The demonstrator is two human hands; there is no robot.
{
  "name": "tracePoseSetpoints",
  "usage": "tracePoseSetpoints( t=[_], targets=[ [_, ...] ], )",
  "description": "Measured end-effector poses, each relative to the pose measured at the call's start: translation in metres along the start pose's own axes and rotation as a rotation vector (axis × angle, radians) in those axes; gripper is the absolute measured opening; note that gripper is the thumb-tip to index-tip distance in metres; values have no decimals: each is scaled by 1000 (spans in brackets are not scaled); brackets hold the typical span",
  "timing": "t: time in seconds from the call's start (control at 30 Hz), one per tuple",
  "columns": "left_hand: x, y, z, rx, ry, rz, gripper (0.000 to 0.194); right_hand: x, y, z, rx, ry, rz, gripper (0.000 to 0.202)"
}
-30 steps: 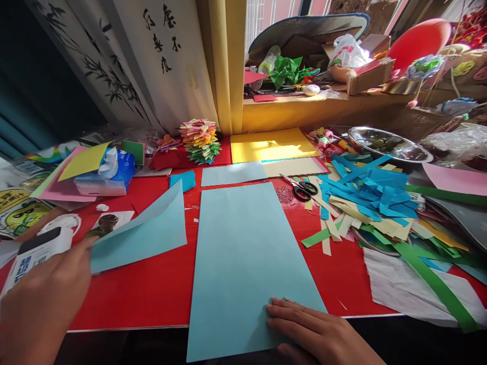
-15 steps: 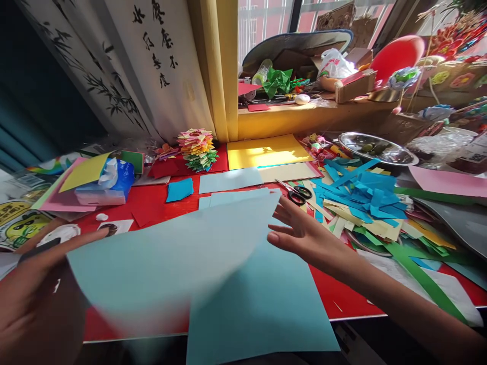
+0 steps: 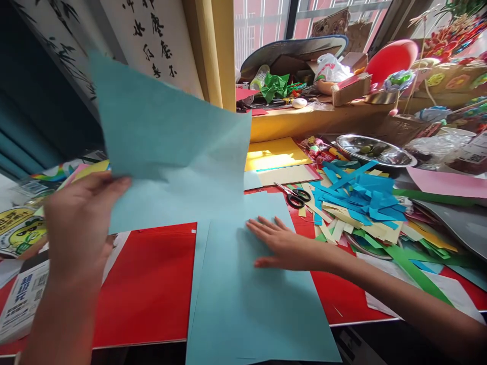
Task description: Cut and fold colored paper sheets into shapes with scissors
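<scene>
My left hand (image 3: 85, 218) pinches the left edge of a light blue sheet of paper (image 3: 178, 137), which is raised and curved above the table. Flat on more light blue paper (image 3: 266, 314) at the table's front lies my right hand (image 3: 279, 246), its fingers stretched out and spread. This lower paper shows a second edge along its left side, and its front end reaches past the table edge. The raised sheet hides part of the table behind it. To the right of the blue paper, scissors (image 3: 294, 196) with black handles rest on the table.
Blue, cream and green paper strips (image 3: 365, 195) are heaped at the right, with a metal bowl (image 3: 375, 150) behind them. A yellow sheet (image 3: 277, 153) lies near the windowsill (image 3: 304, 120). At the lower left is a white box (image 3: 25, 304) on the red table (image 3: 148, 294).
My left hand has lifted the blue sheet upward, so it now stands raised at the left. My right hand has come down onto the lower blue paper. More red table shows at the left.
</scene>
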State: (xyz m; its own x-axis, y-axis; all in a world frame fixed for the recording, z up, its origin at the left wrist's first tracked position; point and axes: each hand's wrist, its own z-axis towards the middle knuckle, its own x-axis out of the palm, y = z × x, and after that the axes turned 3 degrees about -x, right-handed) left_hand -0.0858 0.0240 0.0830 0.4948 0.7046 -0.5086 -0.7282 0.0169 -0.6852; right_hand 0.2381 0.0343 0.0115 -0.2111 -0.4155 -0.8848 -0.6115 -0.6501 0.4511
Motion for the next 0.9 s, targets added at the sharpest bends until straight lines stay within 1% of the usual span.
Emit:
tracePoseSetpoints(
  t=[0.03,0.07,0.1,0.13,0.17,0.23,0.3,0.37,0.4,0.43,0.5,0.53,0.57,0.6,0.63,0.7,0.77,0.83,0.9],
  targets=[
    [10,-24,1,-143,79,-140,52,6,0,0,-41,24,-22,86],
    [17,-39,0,-299,96,-231,50,11,0,0,-76,38,-33,86],
    [20,-47,-3,-387,169,-310,48,14,0,1,-104,43,-36,86],
    [23,-49,-6,-458,242,-377,47,15,1,3,-127,44,-32,86],
    [25,-47,-8,-517,297,-422,45,16,1,5,-149,48,-24,86],
    [30,-37,-11,-574,386,-502,40,17,2,10,-191,57,0,86],
    [38,-27,-10,-595,406,-584,34,18,3,16,-243,63,22,87],
    [49,-20,-9,-584,381,-674,31,19,1,20,-273,62,53,86],
    [54,-17,-8,-574,363,-721,30,19,-1,21,-253,40,71,84],
    [60,-14,-9,-559,344,-768,29,19,-4,21,-202,-4,94,82],
    [73,-4,-14,-545,307,-854,25,18,-13,19,-2,-162,167,78],
    [80,2,-19,-558,284,-880,23,17,-18,17,120,-264,218,77],
    [88,8,-24,-603,279,-884,21,15,-24,14,233,-360,278,76],
    [95,14,-30,-627,270,-884,21,14,-29,10,319,-433,344,77],
    [101,19,-36,-644,275,-881,22,13,-33,6,379,-478,411,78],
    [111,26,-46,-645,285,-889,21,11,-36,-1,447,-509,534,81],
    [117,28,-51,-640,296,-908,21,8,-34,-6,484,-504,643,81],
    [120,28,-53,-641,299,-915,20,6,-30,-7,497,-503,740,77],
    [122,27,-52,-643,293,-910,20,5,-26,-6,480,-505,811,75]
  ],
)
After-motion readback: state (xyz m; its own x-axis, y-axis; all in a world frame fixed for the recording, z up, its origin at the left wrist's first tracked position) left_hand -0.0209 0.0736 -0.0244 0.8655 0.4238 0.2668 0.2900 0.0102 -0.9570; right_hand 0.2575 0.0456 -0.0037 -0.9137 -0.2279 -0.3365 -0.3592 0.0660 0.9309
